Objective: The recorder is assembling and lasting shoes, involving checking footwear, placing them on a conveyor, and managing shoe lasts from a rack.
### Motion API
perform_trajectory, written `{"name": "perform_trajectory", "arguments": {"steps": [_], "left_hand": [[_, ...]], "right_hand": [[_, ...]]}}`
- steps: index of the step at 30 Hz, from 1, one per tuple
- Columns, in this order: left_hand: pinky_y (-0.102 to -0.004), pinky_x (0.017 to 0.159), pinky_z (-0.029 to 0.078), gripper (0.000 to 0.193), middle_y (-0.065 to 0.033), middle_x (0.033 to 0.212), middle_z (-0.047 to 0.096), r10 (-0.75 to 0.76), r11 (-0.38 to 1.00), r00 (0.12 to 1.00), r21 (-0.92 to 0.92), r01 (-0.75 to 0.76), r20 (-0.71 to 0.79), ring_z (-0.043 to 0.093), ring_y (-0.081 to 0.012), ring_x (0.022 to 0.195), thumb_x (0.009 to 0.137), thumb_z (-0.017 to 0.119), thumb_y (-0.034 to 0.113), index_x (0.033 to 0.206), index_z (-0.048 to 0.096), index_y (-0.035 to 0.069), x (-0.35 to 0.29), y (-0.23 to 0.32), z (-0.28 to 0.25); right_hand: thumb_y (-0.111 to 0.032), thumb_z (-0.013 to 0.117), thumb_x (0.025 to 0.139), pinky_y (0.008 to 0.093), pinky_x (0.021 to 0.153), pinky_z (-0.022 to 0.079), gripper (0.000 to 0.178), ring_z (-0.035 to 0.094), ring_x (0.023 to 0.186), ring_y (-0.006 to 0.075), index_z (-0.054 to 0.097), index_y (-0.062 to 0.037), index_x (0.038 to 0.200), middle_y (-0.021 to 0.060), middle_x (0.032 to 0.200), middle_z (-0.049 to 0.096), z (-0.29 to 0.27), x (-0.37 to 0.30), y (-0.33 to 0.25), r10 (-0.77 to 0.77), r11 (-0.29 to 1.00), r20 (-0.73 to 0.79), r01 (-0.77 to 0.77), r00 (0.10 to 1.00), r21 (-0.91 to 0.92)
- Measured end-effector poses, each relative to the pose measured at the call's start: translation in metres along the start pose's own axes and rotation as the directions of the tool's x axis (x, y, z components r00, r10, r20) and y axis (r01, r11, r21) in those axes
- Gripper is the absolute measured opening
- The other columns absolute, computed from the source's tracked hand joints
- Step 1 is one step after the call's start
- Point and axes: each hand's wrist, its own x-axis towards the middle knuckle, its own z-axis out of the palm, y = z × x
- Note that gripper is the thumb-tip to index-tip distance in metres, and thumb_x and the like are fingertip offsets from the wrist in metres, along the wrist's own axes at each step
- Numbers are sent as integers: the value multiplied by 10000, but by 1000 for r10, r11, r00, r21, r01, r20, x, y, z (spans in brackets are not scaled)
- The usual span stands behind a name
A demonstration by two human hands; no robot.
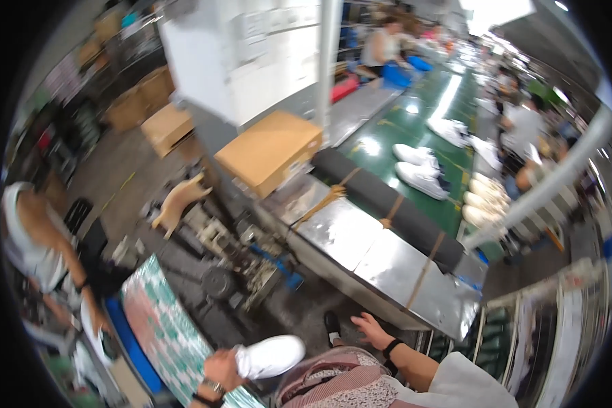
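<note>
Low in the view, my left hand (pixel 222 369) is closed round one end of a white shoe (pixel 273 355). The shoe's toe points to the right, and the part inside my grip is hidden. Just beside that hand lies a long board with a green, white and reddish patchy surface (pixel 162 319). My right hand (pixel 372 331) is held out in front of me with its fingers spread and nothing in it. It is nearest to the side of the metal-topped conveyor end (pixel 347 228).
White shoes (pixel 421 178) sit on the green conveyor belt (pixel 438 109), with pale shoes (pixel 483 197) along its right edge. A cardboard box (pixel 270 151) stands on the conveyor's near corner. Machinery (pixel 231 251) stands ahead. At left a person (pixel 44 241) works; racks (pixel 523 333) stand at right.
</note>
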Motion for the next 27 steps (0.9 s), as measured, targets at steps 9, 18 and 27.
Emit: {"name": "perform_trajectory", "arguments": {"steps": [9, 18, 27], "left_hand": [[-461, 1009, 431, 526, -106, 1371, 590, 322, 944, 803, 106, -312, -501, 507, -324, 1337, 736, 635, 44, 1255, 616, 127, 123, 143, -103], [-518, 1112, 397, 781, -308, 1485, 359, -176, 927, 709, -357, -114, -683, 397, -478, 1377, 640, 762, 1, 1347, 430, -23, 181, 102, -56], [-467, 1104, 394, 849, -290, 1426, 404, -336, 870, 596, -483, -100, -729, 434, -471, 1309, 704, 815, 201, 1397, 409, -76, 237, 45, -45]], "right_hand": [[-438, 504, 1017, 402, 1062, 479, 640, 604, 1230, 268, 438, 11, 1468, 186, 1391, 575, 97, -5, -167, -124, 854, 770, -328, 626, 404], [-253, 802, 826, 361, 1063, 444, 962, 528, 1301, 263, 252, 67, 1548, 217, 1462, 492, 169, 31, -264, -665, 704, 462, 699, 587, 125], [-557, 774, 757, 506, 930, 525, 1156, 650, 1076, 464, 172, -22, 1585, 300, 1283, 588, 239, 60, -322, -793, 7, 482, 797, 372, -603]]}}
